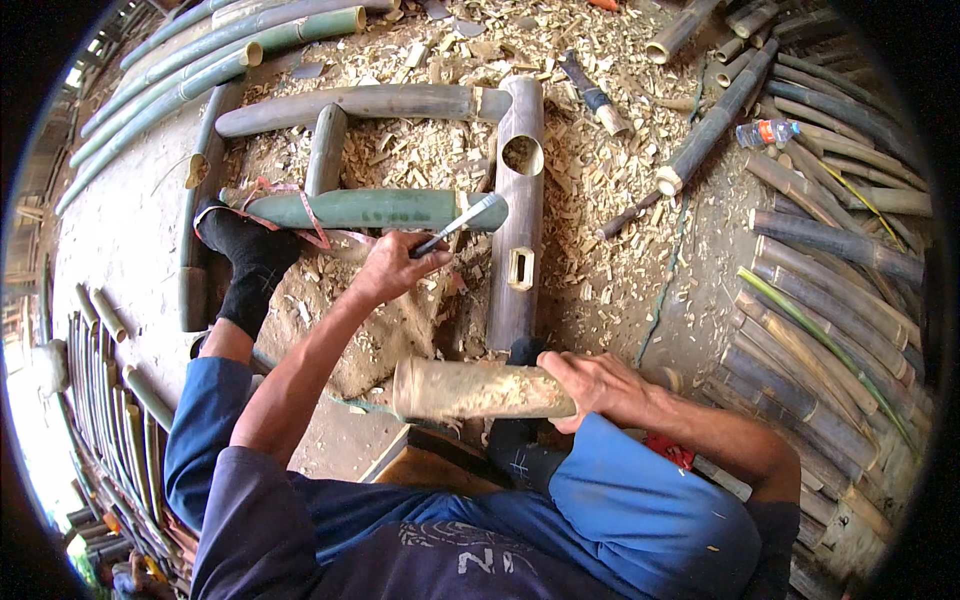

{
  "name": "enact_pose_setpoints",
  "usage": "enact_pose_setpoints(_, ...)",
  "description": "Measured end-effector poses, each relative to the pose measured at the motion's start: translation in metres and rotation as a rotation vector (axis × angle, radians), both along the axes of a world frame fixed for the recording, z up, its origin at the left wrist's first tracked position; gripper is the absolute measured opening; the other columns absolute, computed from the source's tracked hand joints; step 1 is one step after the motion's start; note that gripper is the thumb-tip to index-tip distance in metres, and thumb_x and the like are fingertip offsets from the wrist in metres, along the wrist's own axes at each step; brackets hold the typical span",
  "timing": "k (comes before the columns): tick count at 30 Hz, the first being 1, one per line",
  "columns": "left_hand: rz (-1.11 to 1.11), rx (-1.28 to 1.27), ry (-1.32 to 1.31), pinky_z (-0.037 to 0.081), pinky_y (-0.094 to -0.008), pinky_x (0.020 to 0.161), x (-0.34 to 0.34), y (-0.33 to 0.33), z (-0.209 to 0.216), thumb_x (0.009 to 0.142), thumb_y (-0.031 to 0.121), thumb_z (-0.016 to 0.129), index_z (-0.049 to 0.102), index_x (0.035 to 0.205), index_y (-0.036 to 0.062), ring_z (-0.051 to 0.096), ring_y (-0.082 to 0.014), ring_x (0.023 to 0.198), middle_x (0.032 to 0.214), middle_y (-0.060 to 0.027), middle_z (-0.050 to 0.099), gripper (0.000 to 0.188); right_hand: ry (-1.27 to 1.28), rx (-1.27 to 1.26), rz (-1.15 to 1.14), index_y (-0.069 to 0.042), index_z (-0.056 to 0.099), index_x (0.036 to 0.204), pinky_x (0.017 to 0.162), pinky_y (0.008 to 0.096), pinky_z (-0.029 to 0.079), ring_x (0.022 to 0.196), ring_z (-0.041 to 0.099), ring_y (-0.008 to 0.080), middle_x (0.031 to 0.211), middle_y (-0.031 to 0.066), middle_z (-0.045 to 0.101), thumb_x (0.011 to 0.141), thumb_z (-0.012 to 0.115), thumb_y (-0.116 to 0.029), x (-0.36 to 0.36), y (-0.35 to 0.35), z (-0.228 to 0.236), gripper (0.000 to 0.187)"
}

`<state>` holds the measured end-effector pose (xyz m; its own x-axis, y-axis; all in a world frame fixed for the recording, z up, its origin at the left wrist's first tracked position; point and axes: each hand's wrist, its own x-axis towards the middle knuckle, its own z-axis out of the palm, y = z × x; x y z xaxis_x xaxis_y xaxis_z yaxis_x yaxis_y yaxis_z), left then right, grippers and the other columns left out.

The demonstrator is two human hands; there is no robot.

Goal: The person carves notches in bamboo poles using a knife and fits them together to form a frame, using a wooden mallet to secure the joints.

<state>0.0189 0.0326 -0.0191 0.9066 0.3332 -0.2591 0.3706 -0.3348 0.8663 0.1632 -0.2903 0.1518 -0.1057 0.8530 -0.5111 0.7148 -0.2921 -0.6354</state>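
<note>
My left hand [398,268] is closed around a metal chisel [465,222]. Its broad end points up and right, at the right end of a green bamboo pole [370,210]. That pole lies against a thick dark bamboo post [515,215] with a round hole and a slot in it. Close to my right knee, my right hand [595,385] grips a pale, chipped bamboo mallet [470,388], held level and apart from the chisel. A pink measuring tape [312,222] loops round the green pole, near my black-socked left foot [245,250].
A dark bamboo frame piece [370,103] crosses beyond the green pole. Wood chips [590,240] litter the ground. Cut bamboo lengths [820,300] are stacked along the right, beside a plastic bottle [768,132]. A dark-handled tool [595,95] lies among the chips. Long poles [200,85] fill the far left.
</note>
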Motion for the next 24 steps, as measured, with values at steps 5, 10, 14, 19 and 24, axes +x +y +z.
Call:
enact_pose_setpoints(5,-0.319,0.471,-0.007,0.056,-0.0476,0.068,0.001,-0.022,0.049,0.085,0.042,0.077,0.072,0.097,0.0101,0.072,-0.0313,0.074,0.079,-0.0136,0.072,0.034,0.055,-0.098,-0.149,-0.003,0.046,0.133,0.082,0.0481,0.057,0.099,0.068,0.0431,0.115,0.0248,0.065,0.072,0.083,-0.029,0.01,-0.003,0.004,0.076)
enact_pose_setpoints(10,-0.406,0.591,0.126,0.057,-0.0494,0.068,-0.007,-0.042,0.056,0.089,0.032,0.072,0.067,0.101,0.0095,0.072,-0.0363,0.077,0.082,-0.0163,0.072,0.026,-0.045,0.14,-0.089,-0.003,0.046,0.131,0.075,0.0521,0.058,0.09,0.068,0.0446,0.103,0.0224,0.064,0.071,0.084,-0.026,0.02,-0.012,-0.005,0.075)
enact_pose_setpoints(14,-0.403,0.643,0.264,0.056,-0.0516,0.066,-0.01,-0.046,0.048,0.09,0.02,0.066,0.066,0.098,0.0066,0.072,-0.0389,0.076,0.084,-0.0184,0.072,0.016,-0.172,0.278,0.059,-0.003,0.048,0.136,0.075,0.0475,0.058,0.087,0.068,0.0357,0.1,0.0166,0.061,0.067,0.088,-0.031,0.032,-0.008,-0.005,0.084)
enact_pose_setpoints(19,-0.458,0.658,0.356,0.057,-0.0522,0.064,-0.003,-0.044,0.049,0.088,0.011,0.061,0.066,0.095,0.0047,0.072,-0.0399,0.074,0.083,-0.0217,0.072,0.011,-0.452,0.477,0.378,-0.005,0.05,0.136,0.078,0.0407,0.056,0.093,0.063,0.0251,0.107,0.0097,0.059,0.06,0.093,-0.04,0.087,-0.001,-0.037,0.093)
enact_pose_setpoints(24,-0.452,0.7,0.323,0.058,-0.0505,0.063,-0.002,-0.047,0.045,0.087,0.01,0.06,0.066,0.095,0.0042,0.073,-0.0384,0.075,0.082,-0.0228,0.072,0.012,-0.722,0.341,0.528,-0.002,0.051,0.129,0.073,0.0381,0.058,0.093,0.066,0.026,0.099,0.0106,0.062,0.067,0.091,-0.041,0.108,0.014,-0.046,0.083)
